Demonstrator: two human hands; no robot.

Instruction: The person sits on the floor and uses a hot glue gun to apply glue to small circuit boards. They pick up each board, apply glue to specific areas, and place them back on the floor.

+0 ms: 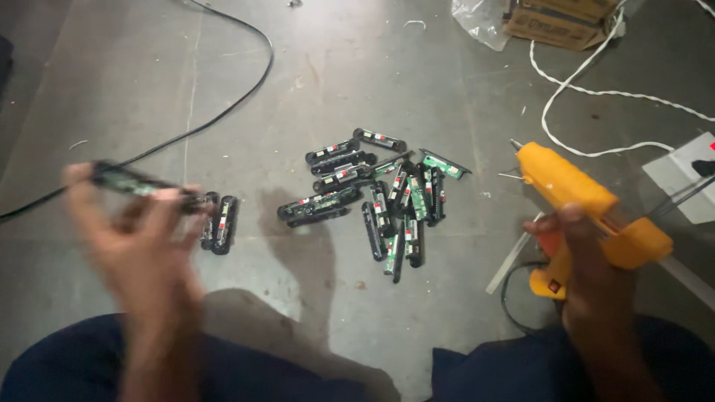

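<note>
Dark blue trouser knees (74, 365) frame the near edge. Right hand (596, 290) is clamped on an orange plastic glue gun (588, 208), nozzle pointing far-left. Left hand (138, 231), blurred, seems to pinch a slim black-and-green circuit strip (134, 182). Similar strips lie piled (380, 197) on the grey floor (357, 82) between both hands.

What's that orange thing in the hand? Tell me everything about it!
It is a glue gun with a smooth orange-yellow shell that looks like plastic. A thin metal nozzle sticks out at its upper-left end, with a little wire stand just below. The right hand grips its handle, one finger at the darker orange trigger. A small switch sits low on the handle, and a dark cord loops from the bottom. It is tilted, held above the grey floor.
</note>
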